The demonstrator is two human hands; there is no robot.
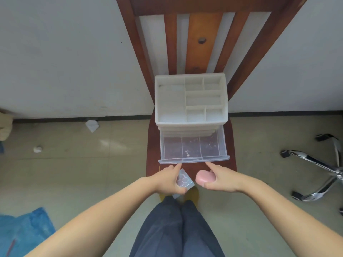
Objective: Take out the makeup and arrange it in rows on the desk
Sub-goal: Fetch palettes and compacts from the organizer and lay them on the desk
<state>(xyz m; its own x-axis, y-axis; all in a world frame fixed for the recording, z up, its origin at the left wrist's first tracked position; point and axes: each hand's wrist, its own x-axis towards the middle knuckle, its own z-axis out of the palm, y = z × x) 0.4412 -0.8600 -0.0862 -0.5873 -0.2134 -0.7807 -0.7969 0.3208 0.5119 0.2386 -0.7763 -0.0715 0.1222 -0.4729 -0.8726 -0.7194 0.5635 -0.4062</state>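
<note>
white plastic organizer (191, 101) sits on the seat of a reddish wooden chair (154, 145), pushed back toward the slatted backrest. its top tray is split into compartments, one big one on the left and several smaller ones on the right. the clear drawer (193, 149) at the bottom is pulled out toward the person, with two thin dividers making three sections (just some pale specks on the drawer floor as far as i can see).

left hand (169, 180) grips a small silvery box (183, 181) with its lower fingers curled round it, while the index finger points forward, tip touching the drawer's front lip near the left end. right hand (220, 179) holds a rounded pink case (205, 177) tucked against the palm, index finger stretched out to the drawer's front lip right of centre. both makeup things are just in front of the drawer, over the front edge of the seat.

crumpled white paper (91, 125) lies on the floor by the wall, a chrome chair base (319, 169) stands off right, and blue cloth (24, 230) sits lower left.
</note>
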